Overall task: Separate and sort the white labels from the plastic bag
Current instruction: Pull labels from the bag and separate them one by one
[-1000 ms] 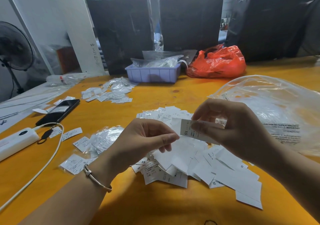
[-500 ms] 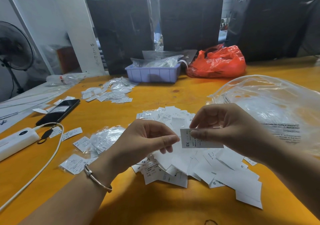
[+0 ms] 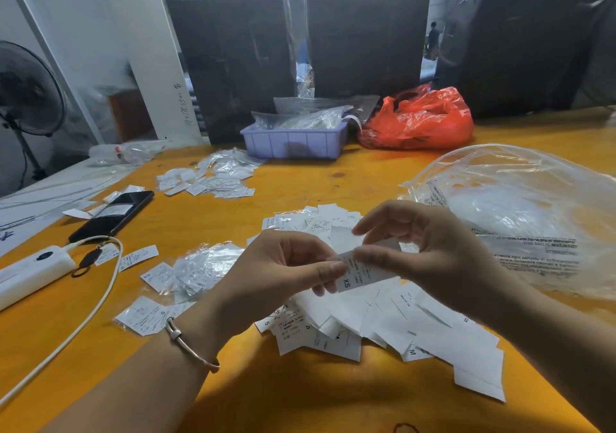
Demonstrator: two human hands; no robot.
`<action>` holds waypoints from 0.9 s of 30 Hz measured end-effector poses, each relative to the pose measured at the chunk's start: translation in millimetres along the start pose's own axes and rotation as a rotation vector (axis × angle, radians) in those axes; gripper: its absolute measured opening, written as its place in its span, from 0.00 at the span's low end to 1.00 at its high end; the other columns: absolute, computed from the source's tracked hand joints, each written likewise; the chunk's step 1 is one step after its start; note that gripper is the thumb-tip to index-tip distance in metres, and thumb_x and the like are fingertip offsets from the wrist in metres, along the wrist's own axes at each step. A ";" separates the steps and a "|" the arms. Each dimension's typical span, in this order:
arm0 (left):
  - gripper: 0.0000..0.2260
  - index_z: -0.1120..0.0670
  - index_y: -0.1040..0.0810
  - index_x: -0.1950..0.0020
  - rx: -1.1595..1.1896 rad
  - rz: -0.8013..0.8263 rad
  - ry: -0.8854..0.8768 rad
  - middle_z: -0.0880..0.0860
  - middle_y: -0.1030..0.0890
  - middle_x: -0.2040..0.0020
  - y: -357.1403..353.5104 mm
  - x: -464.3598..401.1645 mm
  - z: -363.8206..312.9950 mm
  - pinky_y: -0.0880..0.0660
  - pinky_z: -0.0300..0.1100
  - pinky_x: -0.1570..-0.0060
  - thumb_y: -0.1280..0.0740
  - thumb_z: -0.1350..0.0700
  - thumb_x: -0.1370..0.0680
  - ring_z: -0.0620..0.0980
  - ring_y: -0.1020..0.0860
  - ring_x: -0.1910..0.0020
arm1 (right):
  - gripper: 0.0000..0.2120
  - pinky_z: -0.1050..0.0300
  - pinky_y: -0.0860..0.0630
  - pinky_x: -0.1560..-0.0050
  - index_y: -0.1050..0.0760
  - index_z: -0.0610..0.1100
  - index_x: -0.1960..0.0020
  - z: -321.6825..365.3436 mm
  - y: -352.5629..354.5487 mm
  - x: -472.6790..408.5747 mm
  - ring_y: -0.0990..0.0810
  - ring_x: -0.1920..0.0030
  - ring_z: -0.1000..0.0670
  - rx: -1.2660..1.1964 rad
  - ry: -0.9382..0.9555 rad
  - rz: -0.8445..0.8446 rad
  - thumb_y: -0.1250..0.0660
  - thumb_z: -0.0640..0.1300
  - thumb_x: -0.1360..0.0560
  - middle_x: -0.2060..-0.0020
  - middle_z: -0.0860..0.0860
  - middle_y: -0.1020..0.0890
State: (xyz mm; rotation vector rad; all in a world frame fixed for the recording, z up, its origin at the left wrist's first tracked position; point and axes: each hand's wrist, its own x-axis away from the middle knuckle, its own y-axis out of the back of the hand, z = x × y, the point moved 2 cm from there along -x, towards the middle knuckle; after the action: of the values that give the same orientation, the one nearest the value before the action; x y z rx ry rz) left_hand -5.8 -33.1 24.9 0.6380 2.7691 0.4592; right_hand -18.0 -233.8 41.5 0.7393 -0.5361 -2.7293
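Note:
A small white label marked XS (image 3: 358,274) is held above a loose heap of white labels (image 3: 376,319) on the yellow table. My left hand (image 3: 283,276) pinches its left end between thumb and fingers. My right hand (image 3: 430,259) pinches its upper edge from the right. A large clear plastic bag (image 3: 520,212) lies puffed up at the right. Small clear packets with labels (image 3: 196,269) lie left of my left hand, and another group of labels and packets (image 3: 213,179) lies further back.
A lilac tray (image 3: 293,142) with clear bags and a red plastic bag (image 3: 420,121) stand at the back before dark wrapped boxes. A black phone (image 3: 113,212), a white power bank (image 3: 30,274) and its cable (image 3: 83,319) lie at the left. A fan (image 3: 26,89) stands far left.
My right hand lowered the XS label towards my left hand and turned it; my left thumb and fingers have now taken hold of its left end.

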 end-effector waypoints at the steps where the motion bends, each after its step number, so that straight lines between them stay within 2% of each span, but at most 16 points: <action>1: 0.06 0.53 0.13 0.58 0.017 -0.023 -0.004 0.53 0.15 0.63 1.2 -0.2 0.3 0.23 0.35 0.62 0.26 0.51 0.27 0.46 0.20 0.65 | 0.10 0.64 0.24 0.65 0.21 0.44 0.53 -1.2 3.2 -0.6 0.19 0.62 0.52 -0.059 -0.019 -0.020 0.28 0.48 0.32 0.64 0.50 0.17; 3: 0.08 0.55 0.14 0.57 0.056 -0.078 -0.005 0.54 0.15 0.62 4.0 -0.3 0.5 0.23 0.34 0.63 0.27 0.51 0.29 0.46 0.20 0.65 | 0.05 0.63 0.25 0.66 0.22 0.40 0.54 -2.6 9.2 -1.8 0.21 0.66 0.51 -0.176 -0.049 -0.059 0.29 0.35 0.29 0.65 0.47 0.17; 4: 0.09 0.55 0.14 0.57 0.062 -0.094 -0.002 0.55 0.15 0.62 4.8 -0.4 0.2 0.24 0.33 0.63 0.27 0.51 0.29 0.46 0.20 0.65 | 0.06 0.63 0.24 0.67 0.22 0.38 0.55 -3.6 11.6 -2.0 0.22 0.68 0.51 -0.203 -0.053 -0.090 0.31 0.30 0.29 0.66 0.46 0.17; 6: 0.09 0.55 0.14 0.56 0.057 -0.089 0.005 0.54 0.14 0.61 4.9 0.0 -0.4 0.24 0.34 0.63 0.27 0.50 0.29 0.45 0.19 0.65 | 0.07 0.63 0.24 0.67 0.22 0.36 0.57 -3.5 13.5 -2.2 0.22 0.70 0.51 -0.217 -0.039 -0.146 0.31 0.26 0.30 0.66 0.45 0.16; 11: 0.06 0.52 0.14 0.59 0.038 -0.055 0.044 0.56 0.14 0.61 -0.4 -0.2 -0.7 0.25 0.35 0.62 0.26 0.51 0.29 0.47 0.19 0.64 | 0.05 0.62 0.22 0.65 0.19 0.39 0.57 -1.2 6.9 -0.3 0.18 0.68 0.50 -0.080 0.016 -0.153 0.28 0.30 0.30 0.65 0.46 0.15; 14: 0.10 0.54 0.14 0.59 0.081 -0.067 0.064 0.58 0.14 0.58 -0.9 -0.2 0.0 0.24 0.39 0.60 0.25 0.48 0.31 0.51 0.18 0.60 | 0.06 0.61 0.21 0.64 0.17 0.42 0.57 -1.5 -0.5 2.1 0.18 0.67 0.51 -0.002 0.042 -0.136 0.27 0.33 0.31 0.65 0.49 0.15; 16: 0.11 0.57 0.14 0.57 0.092 -0.069 0.070 0.57 0.14 0.58 0.0 -0.1 0.4 0.23 0.38 0.61 0.25 0.49 0.30 0.52 0.17 0.59 | 0.04 0.55 0.19 0.62 0.16 0.46 0.55 -0.6 -5.8 2.9 0.18 0.65 0.52 0.040 0.047 -0.105 0.26 0.41 0.30 0.64 0.53 0.15; 18: 0.08 0.56 0.14 0.57 0.100 -0.065 0.074 0.56 0.14 0.57 0.1 -0.1 0.0 0.22 0.38 0.60 0.26 0.51 0.29 0.52 0.16 0.58 | 0.07 0.49 0.19 0.58 0.16 0.50 0.54 -0.2 -8.9 2.9 0.18 0.61 0.53 0.066 0.028 -0.070 0.27 0.50 0.31 0.63 0.56 0.15; 21: 0.08 0.55 0.14 0.56 0.110 -0.065 0.068 0.55 0.14 0.56 -0.4 0.1 -0.7 0.21 0.37 0.59 0.25 0.51 0.29 0.51 0.16 0.56 | 0.09 0.46 0.21 0.53 0.16 0.52 0.52 -0.5 -9.7 2.1 0.19 0.57 0.53 0.062 -0.002 -0.024 0.28 0.51 0.31 0.60 0.56 0.15; 23: 0.09 0.56 0.14 0.56 0.110 -0.077 0.075 0.55 0.14 0.56 -0.2 0.1 -0.3 0.22 0.36 0.59 0.26 0.52 0.29 0.50 0.16 0.57 | 0.09 0.48 0.21 0.53 0.16 0.51 0.52 -0.7 -8.1 2.2 0.20 0.57 0.52 0.034 -0.008 -0.019 0.29 0.51 0.31 0.60 0.55 0.15; 25: 0.09 0.57 0.15 0.56 0.102 -0.079 0.074 0.55 0.14 0.56 0.0 -0.3 0.1 0.21 0.36 0.60 0.27 0.51 0.29 0.50 0.15 0.57 | 0.11 0.54 0.21 0.55 0.17 0.50 0.51 -1.8 -5.8 1.7 0.19 0.59 0.54 0.015 -0.019 -0.023 0.28 0.51 0.32 0.60 0.56 0.16; 27: 0.09 0.56 0.15 0.56 0.112 -0.085 0.069 0.55 0.13 0.56 0.6 -0.5 0.2 0.22 0.35 0.60 0.27 0.51 0.29 0.50 0.15 0.57 | 0.12 0.60 0.21 0.56 0.19 0.49 0.49 -4.4 -4.7 1.5 0.18 0.61 0.54 0.006 -0.036 -0.016 0.25 0.46 0.32 0.60 0.55 0.16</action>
State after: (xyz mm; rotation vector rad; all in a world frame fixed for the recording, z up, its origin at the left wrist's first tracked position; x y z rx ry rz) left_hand -5.0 -32.8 25.0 0.5357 2.8906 0.3153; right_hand -17.7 -231.3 35.5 0.7007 -0.5486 -2.7618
